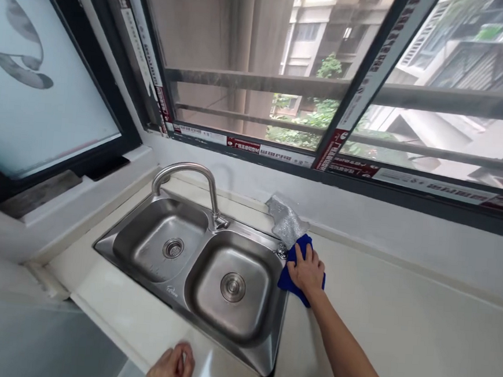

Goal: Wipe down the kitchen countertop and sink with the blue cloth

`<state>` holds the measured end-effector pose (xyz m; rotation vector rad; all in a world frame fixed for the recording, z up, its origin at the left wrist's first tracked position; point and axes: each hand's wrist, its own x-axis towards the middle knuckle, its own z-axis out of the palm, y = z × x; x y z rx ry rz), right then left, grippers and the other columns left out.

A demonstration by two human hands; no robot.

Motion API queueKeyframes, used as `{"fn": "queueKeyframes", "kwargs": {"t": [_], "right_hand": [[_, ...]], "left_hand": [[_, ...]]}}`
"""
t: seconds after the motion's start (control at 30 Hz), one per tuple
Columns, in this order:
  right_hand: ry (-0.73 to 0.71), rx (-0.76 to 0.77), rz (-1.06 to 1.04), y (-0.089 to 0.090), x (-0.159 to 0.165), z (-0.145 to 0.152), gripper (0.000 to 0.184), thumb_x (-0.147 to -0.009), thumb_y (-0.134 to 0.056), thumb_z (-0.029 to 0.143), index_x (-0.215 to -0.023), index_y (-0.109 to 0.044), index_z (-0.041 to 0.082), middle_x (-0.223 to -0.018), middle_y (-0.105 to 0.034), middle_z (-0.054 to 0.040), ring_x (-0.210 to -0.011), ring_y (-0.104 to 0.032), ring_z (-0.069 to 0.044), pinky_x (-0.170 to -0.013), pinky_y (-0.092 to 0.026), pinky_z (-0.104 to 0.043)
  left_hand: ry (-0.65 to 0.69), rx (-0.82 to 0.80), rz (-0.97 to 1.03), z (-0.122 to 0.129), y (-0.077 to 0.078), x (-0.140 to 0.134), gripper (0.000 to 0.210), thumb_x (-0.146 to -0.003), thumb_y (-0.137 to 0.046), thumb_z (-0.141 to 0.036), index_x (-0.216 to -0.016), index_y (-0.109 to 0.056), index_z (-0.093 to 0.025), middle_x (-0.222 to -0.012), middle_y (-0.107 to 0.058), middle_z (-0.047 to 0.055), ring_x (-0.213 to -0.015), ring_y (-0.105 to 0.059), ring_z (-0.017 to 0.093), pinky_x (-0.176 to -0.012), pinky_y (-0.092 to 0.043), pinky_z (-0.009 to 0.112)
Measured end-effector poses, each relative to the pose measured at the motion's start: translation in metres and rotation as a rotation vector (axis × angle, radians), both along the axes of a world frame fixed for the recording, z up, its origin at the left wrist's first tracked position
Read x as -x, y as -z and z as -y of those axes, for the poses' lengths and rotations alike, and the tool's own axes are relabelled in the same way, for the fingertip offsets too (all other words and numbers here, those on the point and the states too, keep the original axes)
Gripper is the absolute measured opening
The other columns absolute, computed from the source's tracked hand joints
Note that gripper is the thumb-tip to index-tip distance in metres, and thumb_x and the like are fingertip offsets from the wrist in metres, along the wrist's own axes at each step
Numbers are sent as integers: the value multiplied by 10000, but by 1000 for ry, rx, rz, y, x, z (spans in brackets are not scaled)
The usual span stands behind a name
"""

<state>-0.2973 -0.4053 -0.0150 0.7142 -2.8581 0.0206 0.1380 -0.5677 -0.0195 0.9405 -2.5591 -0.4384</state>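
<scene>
Dark-framed windows (344, 117) filled the far wall before us, their frames banded with red-and-white printed tape. Below them ran a pale countertop (399, 299), and set into it we had a double-bowl steel sink (177, 296). An arched faucet (211, 188) rose from its rear edge, curving over the left bowl. Beyond the sink's back right corner lay a crumpled silver sheet (288, 219) (we could not tell what it was made of), its near end against the blue cloth (300, 297). That cloth lay on the counter, lapping the sink's right rim, and our right hand (308, 268) gripped it from above, fingers bent. Our left hand (172, 368), loosely curled closed, hung near the counter's front edge. Smallest were the round drains (232, 287), one per bowl.
</scene>
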Motion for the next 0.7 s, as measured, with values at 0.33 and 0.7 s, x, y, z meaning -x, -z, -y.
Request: {"fn": "queueKeyframes", "kwargs": {"t": [0.33,0.7], "right_hand": [[-90,-194,-17,-12,-12,6,454,-915,-495,312,-1329,-580,148,-1428,-396,-249,-1129,-458,-387,-817,-418,-455],[-169,-302,-14,-27,-74,1,286,-899,-546,287,-1103,-658,120,-1229,-493,-232,-999,-528,-344,-738,-439,-396]], "left_hand": [[11,17,2,-2,-9,1,260,-937,-479,-376,-814,-679,-265,-544,-558,-37,-505,-564,120,-513,-386,232],[136,-173,-91,3,-10,-17,259,-938,-453,-338,-839,-675,-248,-656,-627,-8,-624,-612,139,-609,-460,223]]}}
